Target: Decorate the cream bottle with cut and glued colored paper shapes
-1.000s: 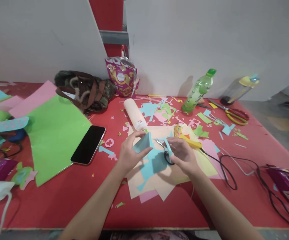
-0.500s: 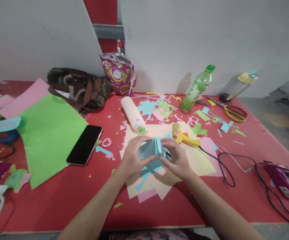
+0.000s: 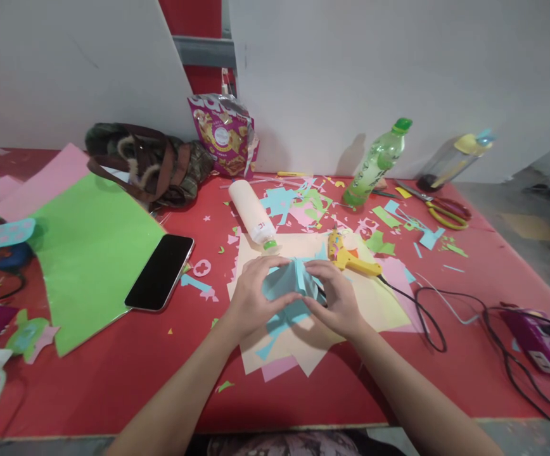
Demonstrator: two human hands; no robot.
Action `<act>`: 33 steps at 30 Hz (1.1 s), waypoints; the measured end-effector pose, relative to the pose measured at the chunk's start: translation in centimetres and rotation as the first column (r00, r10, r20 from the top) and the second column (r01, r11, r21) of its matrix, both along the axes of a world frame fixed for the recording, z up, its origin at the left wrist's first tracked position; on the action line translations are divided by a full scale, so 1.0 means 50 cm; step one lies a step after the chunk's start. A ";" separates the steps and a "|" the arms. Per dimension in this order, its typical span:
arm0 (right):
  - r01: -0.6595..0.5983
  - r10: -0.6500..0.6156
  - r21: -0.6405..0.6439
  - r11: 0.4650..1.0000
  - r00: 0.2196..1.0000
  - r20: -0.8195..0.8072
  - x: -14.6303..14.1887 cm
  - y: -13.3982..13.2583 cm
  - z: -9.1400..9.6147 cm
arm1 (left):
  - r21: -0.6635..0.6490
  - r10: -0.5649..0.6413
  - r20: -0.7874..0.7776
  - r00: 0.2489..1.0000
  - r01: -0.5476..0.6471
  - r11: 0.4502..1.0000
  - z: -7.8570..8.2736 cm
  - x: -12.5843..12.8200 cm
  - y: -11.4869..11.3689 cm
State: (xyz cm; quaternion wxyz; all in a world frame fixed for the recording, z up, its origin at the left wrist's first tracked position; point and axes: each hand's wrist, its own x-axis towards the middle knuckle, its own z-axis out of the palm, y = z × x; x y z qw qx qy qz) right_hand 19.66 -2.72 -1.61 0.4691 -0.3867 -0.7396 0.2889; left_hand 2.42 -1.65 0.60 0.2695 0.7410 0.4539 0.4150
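Between my two hands is a folded piece of blue paper (image 3: 282, 282), with a narrow upright strip along its right part. My left hand (image 3: 257, 291) grips its left side, thumb at the lower edge and fingers at the top. My right hand (image 3: 334, 294) pinches the other side; a small dark object shows partly behind those fingers, too hidden to name. Under the hands lie cream paper sheets (image 3: 313, 351) with blue scraps. A yellow glue gun (image 3: 353, 261) rests just beyond my right hand, and a cream bottle with a green cap (image 3: 251, 212) lies beyond my left.
Left are a phone (image 3: 159, 272), a green sheet (image 3: 94, 253) and a camouflage bag (image 3: 151, 164). A snack bag (image 3: 222, 136) and a green bottle (image 3: 377, 164) stand at the back. Scissors (image 3: 439, 208) lie right, near a purple power strip (image 3: 541, 345) with black cables.
The view has shifted slightly. Both hands keep their hold on the blue paper, whose upright strip has turned a little; the fingers have barely moved.
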 end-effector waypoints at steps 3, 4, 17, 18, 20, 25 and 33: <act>-0.012 0.012 0.005 1.000 1.000 -0.001 0.000 0.001 -0.001 | -0.015 -0.007 0.017 1.000 0.008 1.000 0.002 0.000 0.000; -0.015 0.015 0.005 1.000 1.000 -0.001 0.000 0.001 -0.001 | -0.020 -0.008 0.021 1.000 0.008 1.000 0.002 0.000 0.000; -0.004 -0.001 0.074 0.997 0.998 0.058 -0.003 0.001 0.006 | -0.065 -0.025 0.055 0.998 0.028 0.997 0.004 -0.001 -0.001; 0.002 -0.008 0.085 0.996 0.997 0.071 -0.004 0.000 0.008 | -0.064 -0.024 0.054 0.998 0.028 0.998 0.004 -0.001 -0.002; 0.018 -0.028 0.106 0.994 0.995 0.096 -0.005 0.000 0.010 | -0.063 -0.025 0.052 0.998 0.028 0.998 0.005 -0.001 -0.003; 0.057 -0.080 0.151 0.987 0.985 0.155 -0.007 -0.001 0.016 | -0.053 -0.013 0.049 0.999 0.015 0.998 0.004 0.002 -0.004; 0.090 -0.129 0.202 0.975 0.973 0.189 -0.012 -0.004 0.019 | -0.043 0.002 0.042 0.999 0.000 0.999 0.001 0.006 -0.005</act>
